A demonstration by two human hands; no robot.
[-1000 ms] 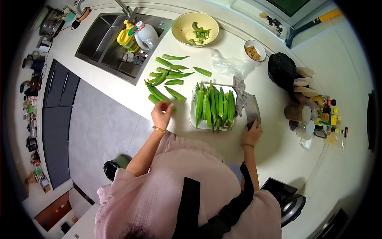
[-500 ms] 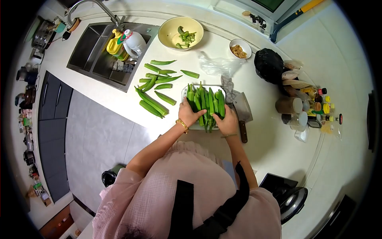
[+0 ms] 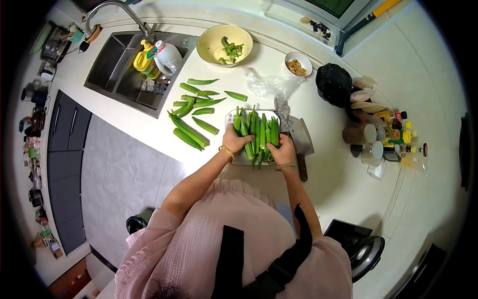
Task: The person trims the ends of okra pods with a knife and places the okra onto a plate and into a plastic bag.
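A bundle of green okra lies lengthwise in a white rectangular tray near the counter's front edge. My left hand holds the bundle's left side, thumb across the pods. On the opposite side, my right hand grips the okra between bent fingers and thumb. Both hands are closed around the pods; some fingertips are hidden. Loose okra is scattered on the counter left of the tray. Just right of my right hand rests a cleaver with a wooden handle, beside a crumpled grey cloth.
A yellow bowl with okra trimmings stands behind, near a clear plastic bag and a small bowl of brown food. The sink holding bottles is at left. A black bag and seasoning jars line the right.
The fingers of my right hand have bent more around the okra's right side. My left hand stays on the left side with little movement. The view has shifted slightly.
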